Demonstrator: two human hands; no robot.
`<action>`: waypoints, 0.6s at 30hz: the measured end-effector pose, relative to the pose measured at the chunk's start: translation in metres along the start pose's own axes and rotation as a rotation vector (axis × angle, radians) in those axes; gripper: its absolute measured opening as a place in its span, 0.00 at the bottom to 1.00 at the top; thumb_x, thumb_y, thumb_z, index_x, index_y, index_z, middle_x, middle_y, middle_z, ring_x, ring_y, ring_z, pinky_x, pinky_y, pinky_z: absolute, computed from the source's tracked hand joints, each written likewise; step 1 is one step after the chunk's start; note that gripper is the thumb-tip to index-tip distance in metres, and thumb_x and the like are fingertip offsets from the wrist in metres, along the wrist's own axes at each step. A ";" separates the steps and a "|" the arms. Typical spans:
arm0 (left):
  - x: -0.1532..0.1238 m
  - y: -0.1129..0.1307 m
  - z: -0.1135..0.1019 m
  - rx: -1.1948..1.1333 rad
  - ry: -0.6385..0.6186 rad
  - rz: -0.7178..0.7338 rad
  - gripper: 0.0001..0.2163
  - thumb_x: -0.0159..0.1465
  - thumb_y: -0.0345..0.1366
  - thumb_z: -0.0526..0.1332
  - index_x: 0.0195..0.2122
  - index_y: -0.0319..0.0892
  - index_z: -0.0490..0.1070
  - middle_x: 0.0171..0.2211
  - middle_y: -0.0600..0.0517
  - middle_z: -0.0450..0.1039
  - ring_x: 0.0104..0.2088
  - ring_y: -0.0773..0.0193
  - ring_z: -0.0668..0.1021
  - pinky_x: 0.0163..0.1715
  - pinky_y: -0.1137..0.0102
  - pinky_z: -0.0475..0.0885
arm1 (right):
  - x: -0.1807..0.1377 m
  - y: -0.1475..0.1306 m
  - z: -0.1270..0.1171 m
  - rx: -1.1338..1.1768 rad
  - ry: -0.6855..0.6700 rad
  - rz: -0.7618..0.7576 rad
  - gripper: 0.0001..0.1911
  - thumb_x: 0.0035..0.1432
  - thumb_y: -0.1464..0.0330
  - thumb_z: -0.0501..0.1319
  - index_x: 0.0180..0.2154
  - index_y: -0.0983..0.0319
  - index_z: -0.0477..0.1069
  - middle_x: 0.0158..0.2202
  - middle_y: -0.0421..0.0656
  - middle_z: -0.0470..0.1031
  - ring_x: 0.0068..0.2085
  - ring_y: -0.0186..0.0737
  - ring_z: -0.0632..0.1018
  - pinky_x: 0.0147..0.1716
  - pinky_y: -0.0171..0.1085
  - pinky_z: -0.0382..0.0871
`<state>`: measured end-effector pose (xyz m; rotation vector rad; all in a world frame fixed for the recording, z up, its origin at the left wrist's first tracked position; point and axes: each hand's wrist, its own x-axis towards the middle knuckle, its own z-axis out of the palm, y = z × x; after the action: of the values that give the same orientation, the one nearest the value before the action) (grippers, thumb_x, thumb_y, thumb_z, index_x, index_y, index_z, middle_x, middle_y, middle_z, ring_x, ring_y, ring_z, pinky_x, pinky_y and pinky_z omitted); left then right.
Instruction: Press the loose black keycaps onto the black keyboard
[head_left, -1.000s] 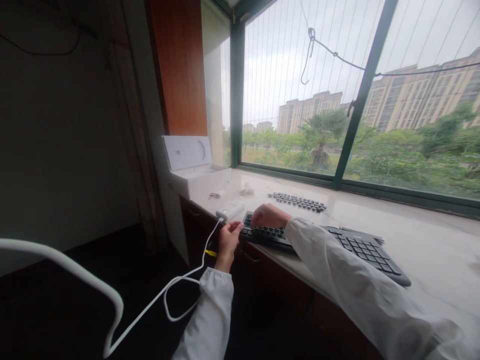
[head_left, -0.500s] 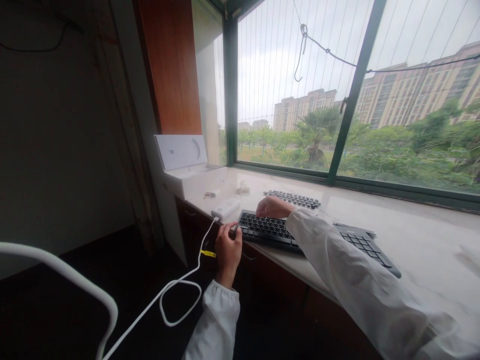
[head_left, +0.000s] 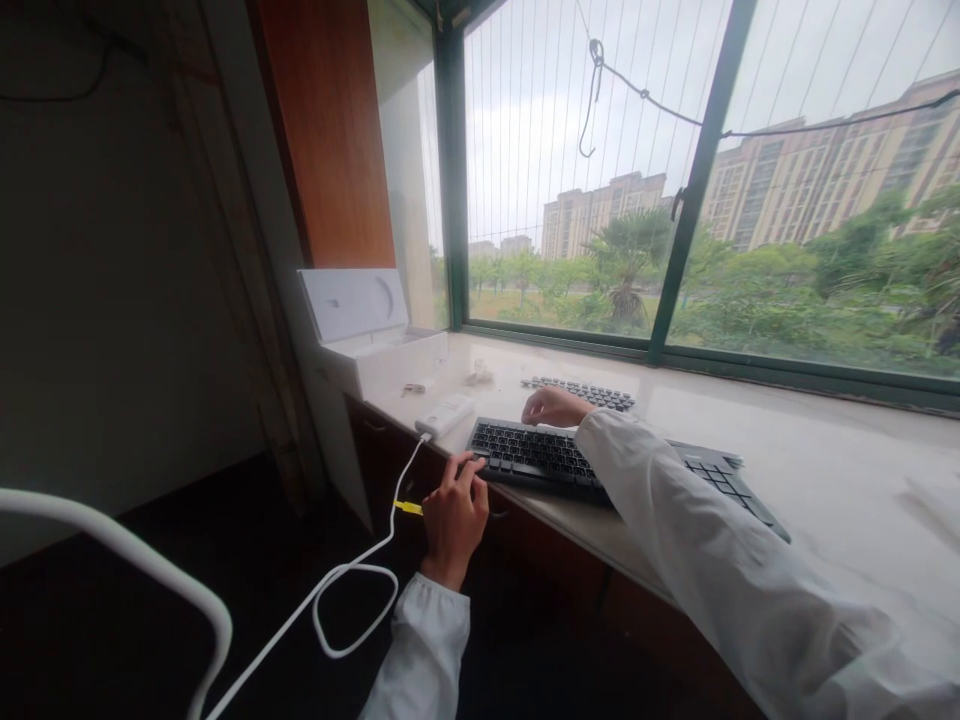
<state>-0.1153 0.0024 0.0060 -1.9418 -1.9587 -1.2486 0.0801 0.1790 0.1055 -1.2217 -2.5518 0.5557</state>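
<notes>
A black keyboard (head_left: 534, 452) lies along the front edge of the white counter, its left part bearing dark, bare-looking key sockets. My left hand (head_left: 455, 510) grips its front left corner, fingertips on the edge. Above the keyboard's back edge is my right hand (head_left: 553, 407), fingers curled down and together; what they hold, if anything, is hidden. Rows of loose dark keycaps (head_left: 600, 394) lie just behind it. My right sleeve covers the keyboard's middle. A black number pad section (head_left: 731, 485) shows to the right of that sleeve.
An open white box (head_left: 379, 360) stands at the counter's left end. In front of it are a small metal-and-white item (head_left: 415, 387) and a white power bank-like block (head_left: 445, 414), from which a white cable (head_left: 360, 562) hangs. Windows (head_left: 562, 200) line the back.
My right hand has moved slightly away from the keys toward the loose keycaps. My left fingers have shifted at the corner, index finger more stretched. The view has turned slightly.
</notes>
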 end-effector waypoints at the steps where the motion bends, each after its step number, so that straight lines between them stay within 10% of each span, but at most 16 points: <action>1: 0.000 0.001 0.000 0.001 -0.003 -0.001 0.14 0.66 0.31 0.53 0.48 0.49 0.73 0.57 0.50 0.69 0.44 0.61 0.79 0.39 0.69 0.72 | 0.000 0.001 0.000 -0.001 0.005 0.002 0.11 0.54 0.63 0.65 0.34 0.64 0.81 0.36 0.45 0.82 0.37 0.38 0.79 0.39 0.36 0.72; 18: -0.016 0.010 0.010 -0.111 -0.032 0.120 0.15 0.66 0.32 0.50 0.50 0.48 0.70 0.61 0.49 0.62 0.44 0.62 0.78 0.44 0.69 0.73 | -0.003 0.017 -0.009 0.007 0.039 0.047 0.11 0.52 0.64 0.64 0.32 0.64 0.81 0.31 0.44 0.81 0.34 0.38 0.79 0.37 0.35 0.69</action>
<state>-0.0992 -0.0057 -0.0057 -2.1087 -1.7927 -1.3290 0.0967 0.1886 0.1060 -1.2802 -2.4929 0.5446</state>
